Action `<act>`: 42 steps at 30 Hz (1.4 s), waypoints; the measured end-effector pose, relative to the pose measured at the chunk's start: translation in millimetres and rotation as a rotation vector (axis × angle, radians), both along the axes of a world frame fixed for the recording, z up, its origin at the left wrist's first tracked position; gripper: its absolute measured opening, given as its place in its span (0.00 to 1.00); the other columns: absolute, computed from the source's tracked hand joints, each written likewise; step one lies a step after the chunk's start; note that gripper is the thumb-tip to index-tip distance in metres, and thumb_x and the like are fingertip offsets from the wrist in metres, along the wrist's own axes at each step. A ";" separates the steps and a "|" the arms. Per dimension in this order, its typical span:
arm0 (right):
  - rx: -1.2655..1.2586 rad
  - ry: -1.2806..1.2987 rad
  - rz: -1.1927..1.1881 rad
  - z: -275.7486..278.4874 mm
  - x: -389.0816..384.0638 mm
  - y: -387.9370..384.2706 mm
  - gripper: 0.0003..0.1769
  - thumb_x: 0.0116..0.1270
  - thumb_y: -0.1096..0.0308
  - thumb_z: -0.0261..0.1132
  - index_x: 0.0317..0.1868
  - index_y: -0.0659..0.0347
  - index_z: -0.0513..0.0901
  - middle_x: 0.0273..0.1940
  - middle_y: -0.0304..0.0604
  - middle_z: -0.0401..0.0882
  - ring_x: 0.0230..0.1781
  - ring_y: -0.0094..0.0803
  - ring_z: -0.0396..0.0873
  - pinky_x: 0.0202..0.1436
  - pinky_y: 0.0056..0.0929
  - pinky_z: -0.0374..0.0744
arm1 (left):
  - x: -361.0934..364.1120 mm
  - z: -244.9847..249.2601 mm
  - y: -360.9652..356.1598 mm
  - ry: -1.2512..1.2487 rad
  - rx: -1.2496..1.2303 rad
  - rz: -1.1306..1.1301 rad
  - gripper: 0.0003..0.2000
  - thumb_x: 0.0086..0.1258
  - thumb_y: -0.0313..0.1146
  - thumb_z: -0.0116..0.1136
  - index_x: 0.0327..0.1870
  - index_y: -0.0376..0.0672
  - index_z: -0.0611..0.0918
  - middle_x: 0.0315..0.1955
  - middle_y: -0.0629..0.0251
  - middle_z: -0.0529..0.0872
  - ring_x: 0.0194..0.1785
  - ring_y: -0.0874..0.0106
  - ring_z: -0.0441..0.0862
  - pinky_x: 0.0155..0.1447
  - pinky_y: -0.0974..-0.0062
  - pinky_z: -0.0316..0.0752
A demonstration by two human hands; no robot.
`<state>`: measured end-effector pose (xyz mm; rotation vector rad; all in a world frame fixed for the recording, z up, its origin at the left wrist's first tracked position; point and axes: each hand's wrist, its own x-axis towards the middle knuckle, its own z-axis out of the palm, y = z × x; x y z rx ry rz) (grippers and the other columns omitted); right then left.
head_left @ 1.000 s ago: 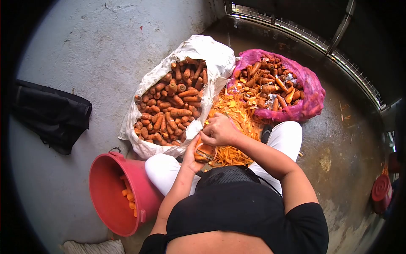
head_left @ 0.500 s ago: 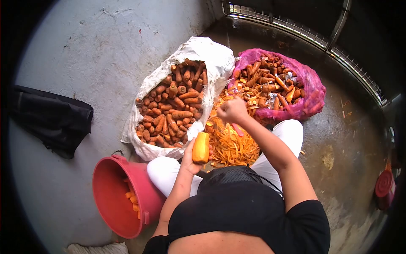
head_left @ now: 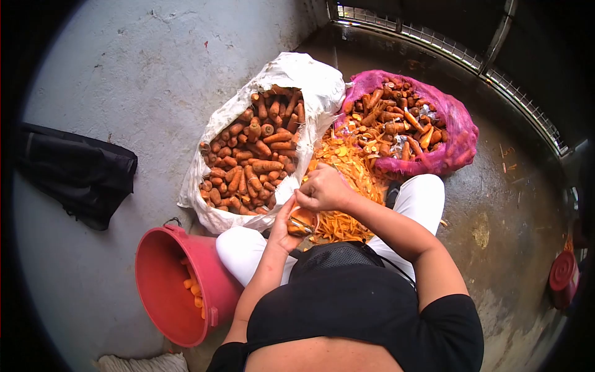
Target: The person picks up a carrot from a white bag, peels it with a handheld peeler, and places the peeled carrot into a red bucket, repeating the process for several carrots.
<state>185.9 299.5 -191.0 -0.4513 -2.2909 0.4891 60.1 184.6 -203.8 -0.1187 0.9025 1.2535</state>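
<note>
My left hand (head_left: 284, 230) is closed around a thick carrot (head_left: 304, 216), low in front of my lap. The carrot shows bright orange on top and a dark, shiny patch near its lower end; I cannot make out what that patch is. Against its upper end sits my right hand (head_left: 325, 188), fingers curled tight, and whatever they hold is hidden. Below and beyond both hands spreads a heap of orange peelings (head_left: 344, 224).
A white sack (head_left: 304, 71) of unpeeled carrots lies ahead left; a pink mesh sack (head_left: 457, 133) of carrots lies ahead right. At my left, a red bucket (head_left: 217, 273) contains orange pieces. Black cloth (head_left: 80, 170) lies further left. A red container (head_left: 563, 273) stands far right.
My right hand has come down and left from above the peelings to the carrot. The carrot has turned in my left hand, which has barely shifted.
</note>
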 end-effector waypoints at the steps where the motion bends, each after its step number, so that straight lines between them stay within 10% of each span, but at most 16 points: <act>1: -0.023 -0.007 -0.028 -3.7 0.3 7.0 0.18 0.56 0.60 0.61 0.09 0.52 0.78 0.11 0.38 0.72 0.14 0.34 0.71 0.30 0.33 0.69 | -1.5 -0.3 -1.0 0.031 0.051 -0.054 0.20 0.69 0.52 0.54 0.51 0.46 0.77 0.39 0.63 0.82 0.37 0.65 0.81 0.38 0.67 0.79; 8: 0.019 -0.368 -0.497 -35.3 22.4 99.0 0.25 0.67 0.55 0.53 0.12 0.48 0.81 0.09 0.32 0.71 0.10 0.29 0.62 0.37 0.33 0.69 | -11.3 -8.3 -12.8 0.079 0.074 -0.218 0.23 0.73 0.54 0.46 0.54 0.43 0.76 0.35 0.58 0.82 0.33 0.65 0.82 0.31 0.69 0.78; 22: 0.006 0.045 0.005 -8.3 4.0 -12.0 0.18 0.54 0.63 0.63 0.08 0.52 0.73 0.12 0.36 0.73 0.16 0.32 0.72 0.27 0.33 0.66 | -9.1 -20.4 -6.3 0.015 0.034 -0.088 0.20 0.74 0.48 0.48 0.59 0.47 0.74 0.50 0.63 0.80 0.53 0.67 0.79 0.56 0.63 0.76; 30: -0.230 0.038 -0.206 -28.8 11.4 45.9 0.18 0.56 0.61 0.61 0.08 0.50 0.78 0.09 0.38 0.70 0.11 0.34 0.69 0.32 0.31 0.71 | -5.4 -10.7 -12.8 0.155 0.083 -0.212 0.23 0.73 0.54 0.47 0.52 0.43 0.76 0.36 0.59 0.83 0.31 0.66 0.83 0.29 0.69 0.78; 31: 0.035 -0.195 -0.363 -30.9 16.7 65.3 0.19 0.57 0.60 0.60 0.09 0.49 0.79 0.09 0.38 0.71 0.13 0.35 0.71 0.35 0.34 0.72 | -2.6 -6.4 -16.2 0.166 0.085 -0.231 0.23 0.73 0.54 0.46 0.52 0.42 0.76 0.36 0.58 0.84 0.30 0.66 0.83 0.27 0.69 0.77; 35: 0.031 -0.264 -0.519 -46.7 29.2 89.4 0.21 0.62 0.57 0.56 0.11 0.46 0.80 0.09 0.33 0.72 0.13 0.29 0.72 0.36 0.35 0.71 | -5.0 -9.0 -13.4 0.136 0.036 -0.165 0.24 0.73 0.55 0.45 0.54 0.43 0.75 0.35 0.57 0.83 0.32 0.66 0.82 0.32 0.68 0.79; 42: -0.053 -0.015 -0.126 -5.6 8.1 7.1 0.17 0.56 0.59 0.61 0.11 0.51 0.80 0.09 0.36 0.70 0.13 0.32 0.69 0.29 0.32 0.68 | -15.3 -13.8 -10.9 0.033 0.057 -0.086 0.21 0.76 0.51 0.41 0.61 0.48 0.72 0.49 0.63 0.81 0.46 0.67 0.81 0.46 0.62 0.79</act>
